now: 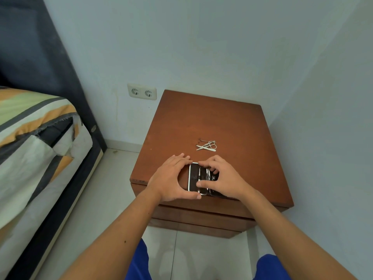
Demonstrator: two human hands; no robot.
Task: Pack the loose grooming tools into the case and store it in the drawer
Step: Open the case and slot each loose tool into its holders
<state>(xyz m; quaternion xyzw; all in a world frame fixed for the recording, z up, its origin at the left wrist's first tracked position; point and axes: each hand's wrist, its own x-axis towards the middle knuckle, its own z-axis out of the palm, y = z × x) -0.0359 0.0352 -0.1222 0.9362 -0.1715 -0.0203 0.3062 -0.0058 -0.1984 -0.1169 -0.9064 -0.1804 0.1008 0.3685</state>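
Near front edge of brown nightstand (212, 122): dark silver-rimmed case (198, 177) lies open; left hand (171, 178) grips its left side, right hand (222, 177) curled onto interior. Loose metal tools (207, 146) piled just behind.

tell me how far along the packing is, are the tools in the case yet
Early to midway. The case lies open near the nightstand's front edge with some tools already seated inside. The left hand holds its left side while the right hand works at the inside. Still left: the loose scissors and small tools behind the case, closing it, and storing it in a drawer, which looks closed.
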